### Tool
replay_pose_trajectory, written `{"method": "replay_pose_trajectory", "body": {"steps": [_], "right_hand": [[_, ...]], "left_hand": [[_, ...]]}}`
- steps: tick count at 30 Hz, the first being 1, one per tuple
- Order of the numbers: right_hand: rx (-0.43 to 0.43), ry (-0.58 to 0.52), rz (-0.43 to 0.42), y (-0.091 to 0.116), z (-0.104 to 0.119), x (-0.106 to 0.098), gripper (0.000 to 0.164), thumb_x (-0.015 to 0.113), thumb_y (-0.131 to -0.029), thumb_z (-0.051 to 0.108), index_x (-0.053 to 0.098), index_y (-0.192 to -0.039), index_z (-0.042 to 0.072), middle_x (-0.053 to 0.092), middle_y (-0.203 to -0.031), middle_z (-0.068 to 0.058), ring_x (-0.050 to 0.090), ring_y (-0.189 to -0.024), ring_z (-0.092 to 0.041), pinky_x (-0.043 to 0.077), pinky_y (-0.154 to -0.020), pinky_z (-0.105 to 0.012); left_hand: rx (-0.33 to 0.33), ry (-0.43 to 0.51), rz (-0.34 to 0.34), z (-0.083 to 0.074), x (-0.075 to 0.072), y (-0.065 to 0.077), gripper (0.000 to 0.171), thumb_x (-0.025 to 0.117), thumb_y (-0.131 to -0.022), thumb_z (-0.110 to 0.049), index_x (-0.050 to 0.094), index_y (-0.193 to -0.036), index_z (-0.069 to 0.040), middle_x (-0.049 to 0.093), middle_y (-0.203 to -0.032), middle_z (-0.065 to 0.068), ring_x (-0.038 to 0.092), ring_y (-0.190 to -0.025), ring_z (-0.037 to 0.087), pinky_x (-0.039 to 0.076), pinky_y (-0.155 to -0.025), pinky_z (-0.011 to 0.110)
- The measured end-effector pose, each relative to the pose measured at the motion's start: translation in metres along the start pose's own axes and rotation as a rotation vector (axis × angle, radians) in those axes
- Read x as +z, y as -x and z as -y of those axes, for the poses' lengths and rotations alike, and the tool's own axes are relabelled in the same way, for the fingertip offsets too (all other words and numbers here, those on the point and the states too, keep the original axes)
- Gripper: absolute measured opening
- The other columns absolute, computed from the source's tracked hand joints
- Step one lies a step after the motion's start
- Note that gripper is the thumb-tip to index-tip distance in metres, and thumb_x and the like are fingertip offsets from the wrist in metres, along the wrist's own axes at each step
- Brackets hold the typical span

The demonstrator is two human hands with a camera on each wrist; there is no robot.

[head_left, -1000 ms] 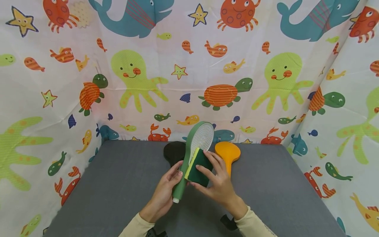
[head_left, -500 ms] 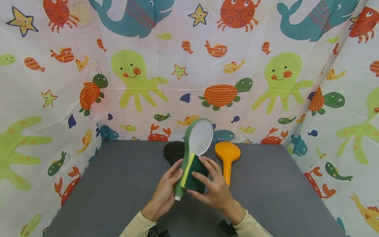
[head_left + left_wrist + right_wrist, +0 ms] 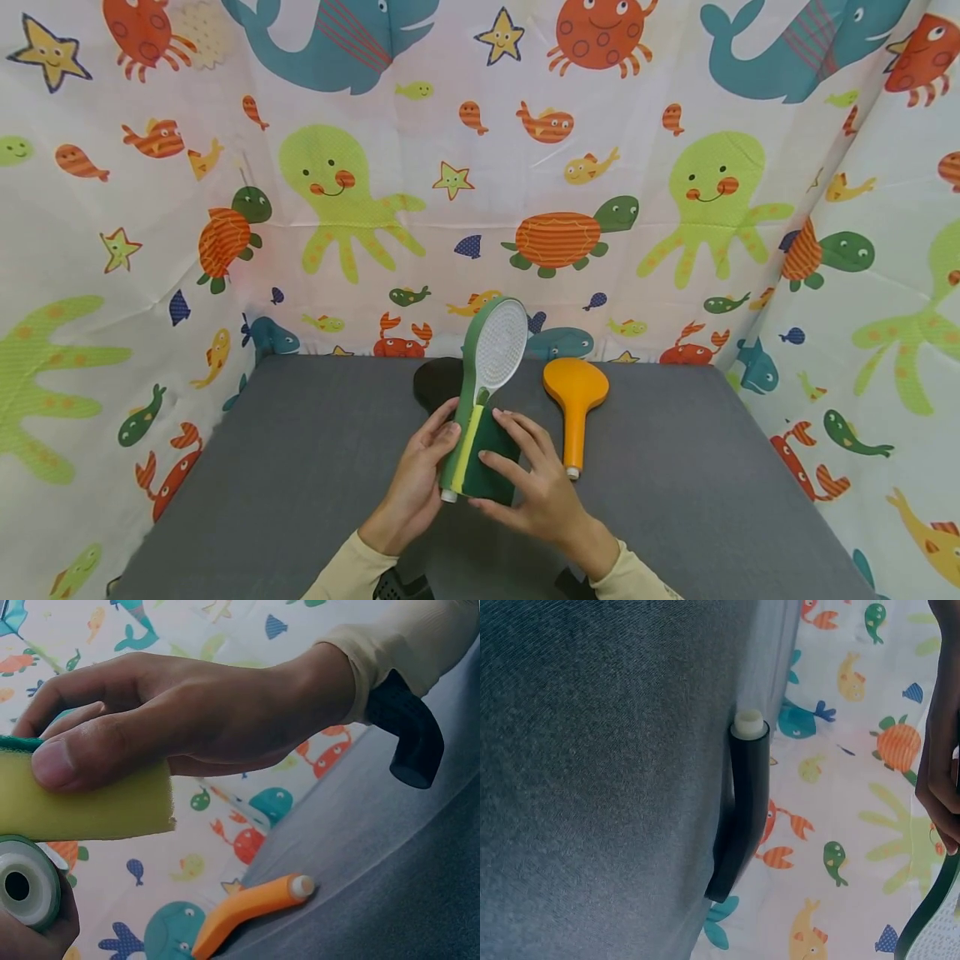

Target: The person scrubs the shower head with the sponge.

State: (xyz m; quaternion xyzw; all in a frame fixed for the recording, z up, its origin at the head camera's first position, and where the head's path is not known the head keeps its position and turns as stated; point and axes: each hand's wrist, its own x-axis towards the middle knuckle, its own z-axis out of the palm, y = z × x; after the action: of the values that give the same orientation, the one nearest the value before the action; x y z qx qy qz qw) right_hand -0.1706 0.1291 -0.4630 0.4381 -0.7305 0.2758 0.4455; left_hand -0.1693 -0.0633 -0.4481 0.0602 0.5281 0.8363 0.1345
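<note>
- The green shower head [image 3: 487,358] is up in the person's hands above the grey table [image 3: 675,475], tilted, with its white perforated face showing and its pale threaded end lowest.
- From where I stand, the left hand [image 3: 412,475] is grasping the green shower head by its handle, thumb across the near side.
- The right hand [image 3: 551,492], on the other side of the green shower head, is grasping a sponge [image 3: 476,467] by its dark green side, fingers spread over it.
- That sponge sits alongside the green shower head's handle, below the perforated face, its yellow layer turned to the handle and seemingly touching it.
- To the right of the green shower head, an orange shower head [image 3: 576,392] lies on the table.
- Left of the green shower head and partly hidden behind it lies a black shower head [image 3: 437,383].
- Beyond the green shower head hangs a curtain [image 3: 487,175] printed with octopuses, turtles, crabs and whales.
- Cream sleeves [image 3: 637,575] reach in from below the green shower head.
</note>
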Motion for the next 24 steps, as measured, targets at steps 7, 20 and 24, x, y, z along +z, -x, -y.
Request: {"method": "replay_pose_trajectory", "body": {"steps": [7,20,24], "right_hand": [[0.044,-0.006,0.021,-0.0007,-0.0039,-0.0022,0.047,0.067,-0.088,0.054,0.068,-0.115,0.016,0.052,-0.140,-0.025,0.048,-0.126,-0.038,0.033,-0.116,-0.027],[0.049,-0.002,0.052,0.0030,-0.0037,-0.0044,0.047,0.067,-0.088,0.055,0.068,-0.117,0.018,0.052,-0.141,-0.023,0.049,-0.125,-0.037,0.038,-0.113,-0.029],[0.046,0.000,0.076,0.0060,-0.0034,-0.0067,0.047,0.067,-0.087,0.055,0.068,-0.117,0.019,0.052,-0.141,-0.022,0.049,-0.125,-0.036,0.037,-0.114,-0.029]], "left_hand": [[-0.020,-0.011,0.001,0.0014,0.0013,0.0019,0.056,0.051,-0.102,-0.033,0.031,-0.153,-0.021,0.048,-0.141,0.005,0.052,-0.124,0.013,0.048,-0.100,0.027],[0.003,-0.025,-0.017,0.0019,0.0017,-0.0012,0.058,0.055,-0.101,-0.032,0.031,-0.152,-0.021,0.052,-0.134,0.005,0.055,-0.121,0.015,0.049,-0.099,0.030],[0.023,-0.049,-0.040,0.0040,0.0003,-0.0050,0.057,0.058,-0.099,-0.032,0.034,-0.151,-0.023,0.052,-0.129,0.005,0.056,-0.117,0.018,0.049,-0.096,0.033]]}}
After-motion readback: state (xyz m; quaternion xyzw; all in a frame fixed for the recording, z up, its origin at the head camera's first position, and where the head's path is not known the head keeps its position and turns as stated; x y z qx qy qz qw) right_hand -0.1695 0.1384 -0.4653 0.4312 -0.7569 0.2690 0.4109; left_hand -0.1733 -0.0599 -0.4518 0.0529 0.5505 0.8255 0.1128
